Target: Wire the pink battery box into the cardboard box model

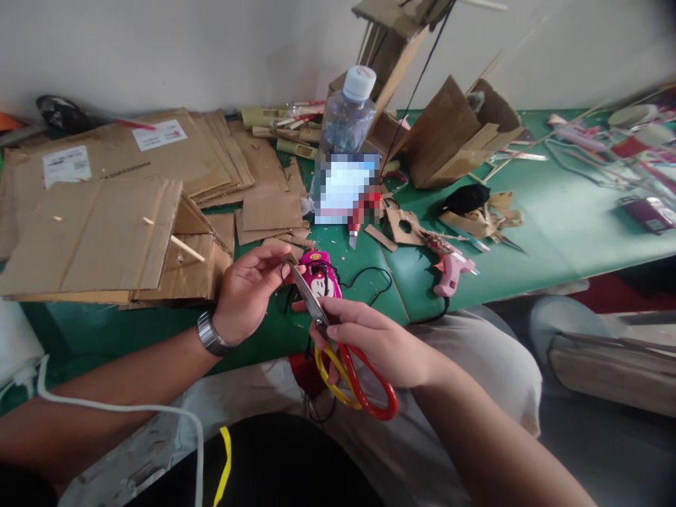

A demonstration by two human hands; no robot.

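My right hand [377, 338] grips a pair of scissors [309, 296] with one red and one yellow handle loop. Their blades point up and left, close together, toward my left hand [251, 289]. Its thumb and fingers are pinched at the blade tips, where a thin black cord [284, 276] loops down. The pinch itself is partly hidden. Just behind the scissors lies a pink and white device with a cartoon face [323, 282], and black cord runs over it and curls across the green table [370, 299] to its right.
A small cardboard house [95, 239] and stacked cardboard [174, 158] fill the left. Behind my hands are a red-handled utility knife [355, 229] and a plastic bottle [346, 120]. A pink glue gun [448, 267] lies to the right. A white cable [132, 407] crosses my left forearm.
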